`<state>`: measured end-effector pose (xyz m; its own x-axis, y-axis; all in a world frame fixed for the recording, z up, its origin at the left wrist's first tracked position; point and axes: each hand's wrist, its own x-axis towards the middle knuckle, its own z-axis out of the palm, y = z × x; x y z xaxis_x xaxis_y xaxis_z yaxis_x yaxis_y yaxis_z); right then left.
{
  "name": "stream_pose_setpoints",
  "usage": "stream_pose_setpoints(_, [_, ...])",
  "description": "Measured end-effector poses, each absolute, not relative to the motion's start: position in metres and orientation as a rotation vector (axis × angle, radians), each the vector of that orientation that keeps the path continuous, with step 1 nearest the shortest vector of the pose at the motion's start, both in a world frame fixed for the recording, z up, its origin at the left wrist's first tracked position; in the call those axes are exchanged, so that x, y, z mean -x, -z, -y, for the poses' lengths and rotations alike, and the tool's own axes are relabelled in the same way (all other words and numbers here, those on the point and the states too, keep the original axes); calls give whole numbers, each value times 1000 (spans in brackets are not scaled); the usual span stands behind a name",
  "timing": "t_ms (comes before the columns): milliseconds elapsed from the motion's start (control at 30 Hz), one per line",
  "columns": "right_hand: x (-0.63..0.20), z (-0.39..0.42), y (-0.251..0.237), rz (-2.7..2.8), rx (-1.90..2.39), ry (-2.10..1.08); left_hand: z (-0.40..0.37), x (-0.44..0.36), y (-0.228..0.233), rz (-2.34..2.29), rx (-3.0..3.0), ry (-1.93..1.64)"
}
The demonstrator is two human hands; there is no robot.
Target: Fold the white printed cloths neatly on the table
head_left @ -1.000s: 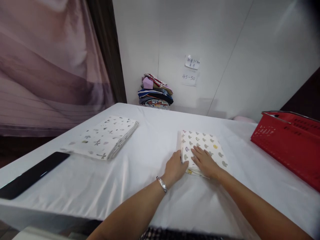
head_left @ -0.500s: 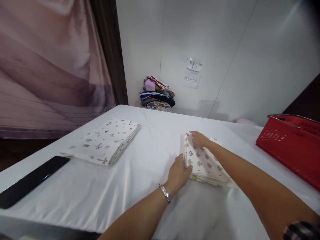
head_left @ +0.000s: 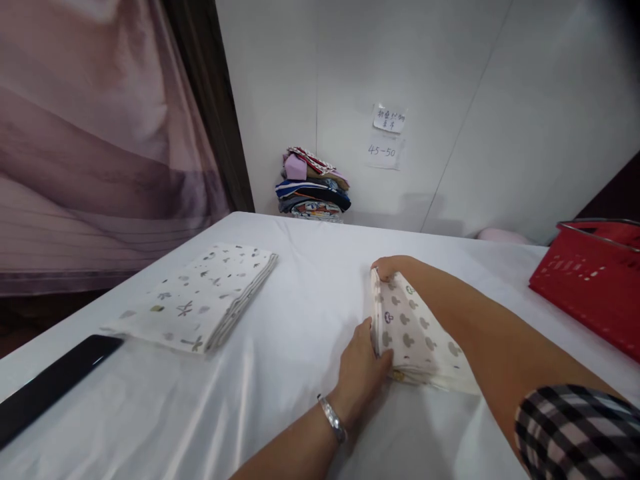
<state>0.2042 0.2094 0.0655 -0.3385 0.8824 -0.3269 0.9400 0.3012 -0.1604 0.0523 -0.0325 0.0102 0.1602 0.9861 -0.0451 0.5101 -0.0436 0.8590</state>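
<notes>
Left hand [head_left: 363,363] nearest, fingers pinched on near-left corner of folded mushroom-print cloth [head_left: 417,333], thumb on top. Cloth lies right of centre on white surface [head_left: 280,373], long axis running near-to-far (slightly raised off surface at left edge). Right hand [head_left: 390,267] clasps far-left corner, forearm lying across cloth. Beyond, left: second folded cloth [head_left: 200,303], well apart.

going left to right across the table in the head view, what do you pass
black flat object → folded cloth with small prints → left hand → folded mushroom-print cloth, gripped at its near and far left corners by both hands, right hand at the far corner → red basket
</notes>
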Motion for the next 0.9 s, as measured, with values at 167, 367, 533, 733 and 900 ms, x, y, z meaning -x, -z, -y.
stream_pose_setpoints(167, [-213,-200,-92,-2270,-1666,605,31,-51,-6,-1452,-1627,-761])
stream_pose_setpoints(367, [-246,-165,-141,-2447,-1713,783,24,-47,-3,-1419,-1614,-705])
stream_pose_setpoints(533, [-271,-124,-169,-2571,-1807,1077,19,-47,-4,-1366,-1628,-629])
stream_pose_setpoints(733, [-288,-98,-203,-2702,-1869,1014,13,-46,-24,-1267,-1695,-628])
stream_pose_setpoints(900, [-303,-106,-227,-3029,-2185,930,-24,-19,-111,-1553,-2026,-907])
